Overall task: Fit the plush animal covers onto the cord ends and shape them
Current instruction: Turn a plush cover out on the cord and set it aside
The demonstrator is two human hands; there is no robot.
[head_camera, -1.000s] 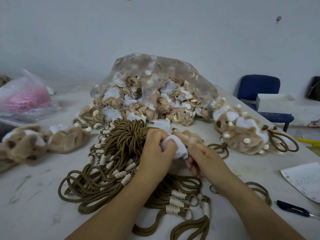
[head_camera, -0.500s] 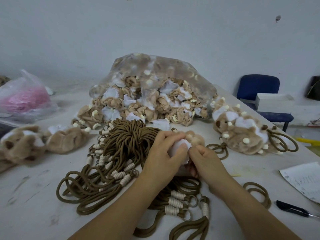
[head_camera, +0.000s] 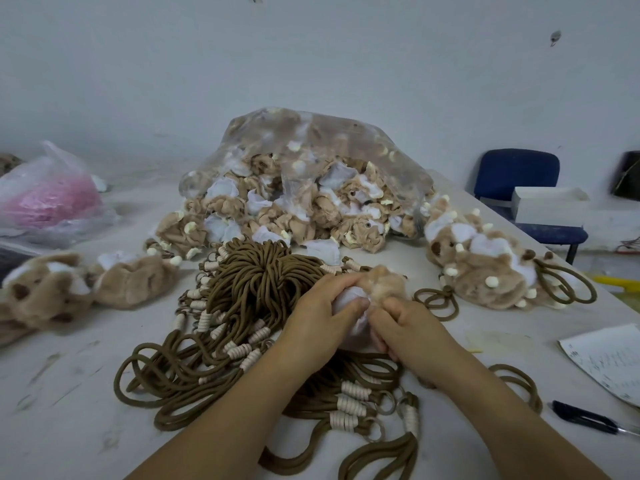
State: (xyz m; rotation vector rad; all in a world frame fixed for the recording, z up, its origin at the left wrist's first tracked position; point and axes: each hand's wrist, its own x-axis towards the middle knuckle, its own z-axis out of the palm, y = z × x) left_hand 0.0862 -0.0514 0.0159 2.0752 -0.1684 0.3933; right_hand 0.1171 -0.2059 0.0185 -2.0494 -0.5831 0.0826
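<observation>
The small tan plush animal cover with white lining (head_camera: 382, 285) is held between both hands, just above the desk and right in front of the heap of cords. The left hand (head_camera: 320, 315) has its grip clamped on the white lining side, thumb and curled fingers pinching the fabric. The right hand (head_camera: 407, 329) is curled tight against it from the other side, fingertips dug into the same white part. Both grips are closed on the cover. The fluffy tan end pokes out beyond the knuckles, away from the person. Whether a cord end is inside it, I cannot tell.

Under the hands and to their left sprawls the bundle of olive-brown cords (head_camera: 256, 282), with cream wrapped ends and metal rings, over the scuffed white desk (head_camera: 69, 393). Behind it a clear plastic bag (head_camera: 311, 140) lies with its mouth toward the person, stuffed with tan and white plush covers that spill onto the desk. To the right sits a pile of plush animals on cord loops (head_camera: 485, 268). To the left are loose tan plush pieces (head_camera: 86, 289), with a thin plastic bag of pink material (head_camera: 48, 202) behind them. A sheet of paper (head_camera: 609, 362) and a black pen (head_camera: 585, 418) lie at the right edge.
</observation>
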